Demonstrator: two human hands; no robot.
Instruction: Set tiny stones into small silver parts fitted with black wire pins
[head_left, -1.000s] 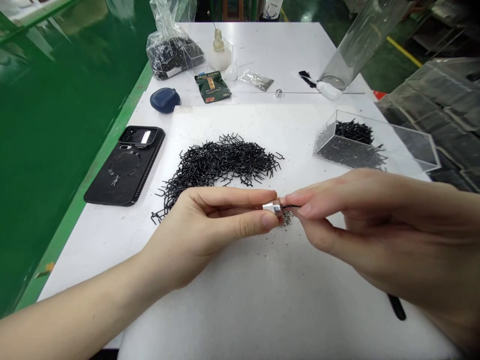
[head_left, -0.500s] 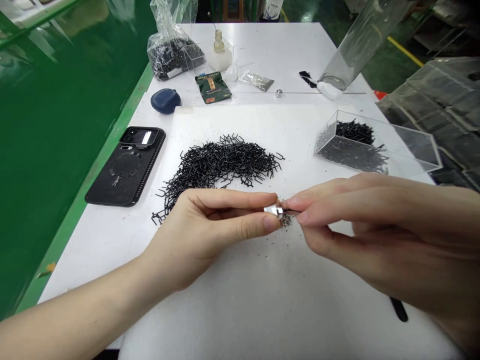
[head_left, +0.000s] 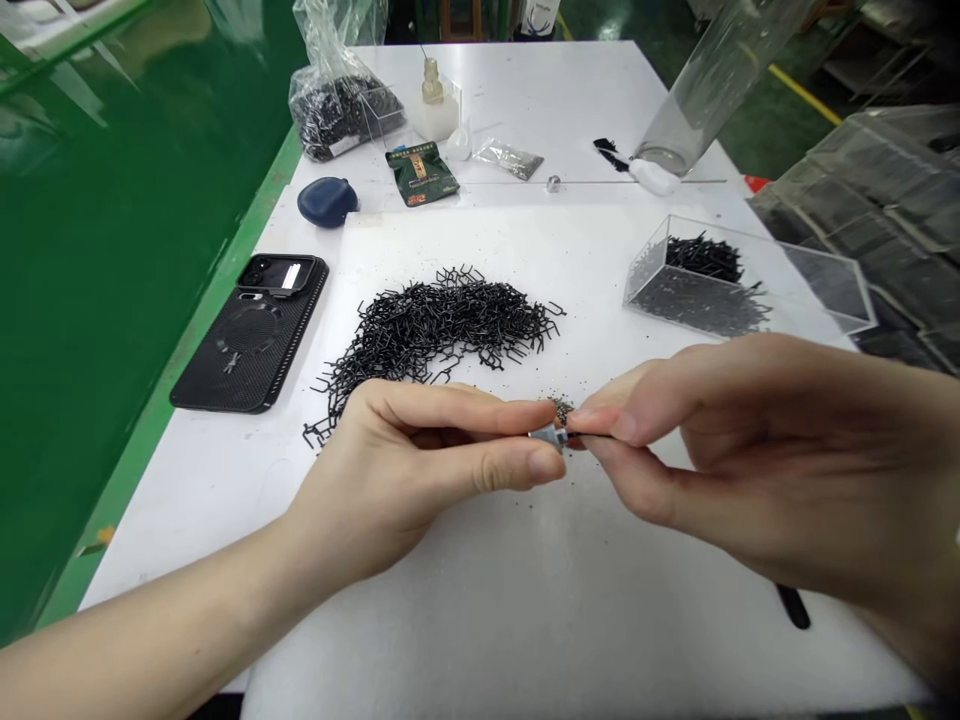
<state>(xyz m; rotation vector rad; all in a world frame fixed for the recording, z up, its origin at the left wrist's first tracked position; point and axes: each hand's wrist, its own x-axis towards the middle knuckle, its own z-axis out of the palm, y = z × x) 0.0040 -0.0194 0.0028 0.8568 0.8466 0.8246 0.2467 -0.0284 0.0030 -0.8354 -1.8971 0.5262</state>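
Above a white board (head_left: 525, 610), the left hand (head_left: 397, 465) pinched 1 small metal piece (head_left: 550, 435) between thumb and finger. The right hand (head_left: 739, 450), narrowed to a pinch, held 1 thin black stick (head_left: 592, 435) at the metal piece's right end; whether it went inside was too small to tell. Tiny specks (head_left: 561, 408) lay on the board just beyond. A pile of bent black wires (head_left: 457, 325) lay past the left hand, with a phone (head_left: 251, 335) left of the pile and a clear box (head_left: 821, 280) near the right hand.

Bare L hand (head_left: 405, 455), bare R hand (head_left: 765, 450), bare L f'arm (head_left: 202, 600), short L thumbnail (head_left: 544, 463)
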